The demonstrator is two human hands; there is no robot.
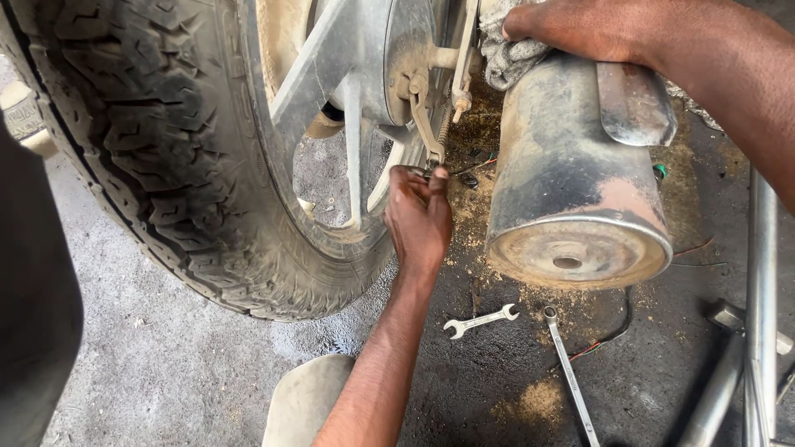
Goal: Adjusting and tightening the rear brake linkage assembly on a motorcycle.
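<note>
A dusty motorcycle rear wheel with a knobbly tyre (166,165) and grey cast spokes (352,141) fills the upper left. My left hand (418,219) reaches up from the bottom centre, its fingertips pinched on a small fitting at the lower end of the brake arm (422,116) by the hub. My right hand (571,25) comes in from the top right and grips a grey rag (509,58) pressed against the top of the rusty, scuffed exhaust muffler (571,165). What the left fingertips pinch is mostly hidden.
A small open-ended spanner (480,321) and a long ring spanner (571,377) lie on the oily, sawdust-strewn concrete below the muffler. Metal stand tubes (758,290) run along the right edge. Thin wires (691,248) trail on the floor. A dark shape (33,290) blocks the left edge.
</note>
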